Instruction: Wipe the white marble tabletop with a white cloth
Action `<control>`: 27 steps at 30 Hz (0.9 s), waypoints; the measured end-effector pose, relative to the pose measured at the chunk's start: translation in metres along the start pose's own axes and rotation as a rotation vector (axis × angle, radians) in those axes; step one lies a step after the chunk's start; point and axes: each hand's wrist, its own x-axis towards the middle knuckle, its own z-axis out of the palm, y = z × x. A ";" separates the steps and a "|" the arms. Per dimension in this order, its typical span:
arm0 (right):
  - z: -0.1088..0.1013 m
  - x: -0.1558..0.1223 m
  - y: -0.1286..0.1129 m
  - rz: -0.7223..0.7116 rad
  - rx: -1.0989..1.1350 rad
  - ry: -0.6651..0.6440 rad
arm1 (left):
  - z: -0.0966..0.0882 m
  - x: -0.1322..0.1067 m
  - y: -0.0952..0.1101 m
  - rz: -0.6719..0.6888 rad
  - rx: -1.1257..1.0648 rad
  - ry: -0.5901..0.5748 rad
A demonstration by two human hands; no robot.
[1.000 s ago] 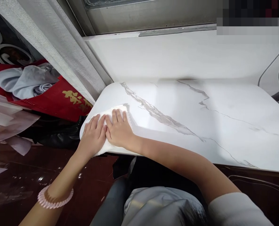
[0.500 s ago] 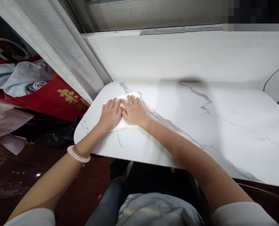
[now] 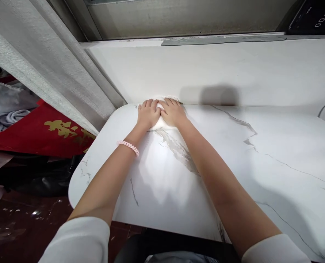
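My left hand [image 3: 148, 114] lies flat on a white cloth [image 3: 162, 125], its fingers stretched toward the wall. Beside it my right hand [image 3: 173, 112] presses on the same cloth, with the thumbs close together. Under the cloth is a white marble-patterned table [image 3: 179, 193]. The cloth sits at the table's back edge, and its far side reaches the white wall panel [image 3: 151, 73]. Most of the cloth is hidden beneath both palms. A pink coiled band [image 3: 128, 147] circles my left wrist.
A pale grey curtain [image 3: 55, 54] hangs at the table's left corner. Beyond it are a red bag [image 3: 36, 128] with gold lettering and some bundled fabric [image 3: 11, 120]. A phone with a running timer [image 3: 316, 18] stands on the ledge at the upper right.
Both hands have slid the cloth away from me, from the table's left part to its back edge against the wall. My arms stretch further forward and the view has shifted.
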 end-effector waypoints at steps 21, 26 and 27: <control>-0.037 -0.209 -0.059 -0.048 -0.185 -0.074 | -0.028 -0.209 0.061 0.057 0.022 -0.072; -0.049 -0.271 -0.066 -0.009 -0.167 -0.062 | -0.030 -0.262 0.081 0.123 -0.033 -0.072; -0.051 -0.278 -0.064 0.001 -0.167 -0.072 | -0.030 -0.265 0.086 0.131 -0.033 -0.086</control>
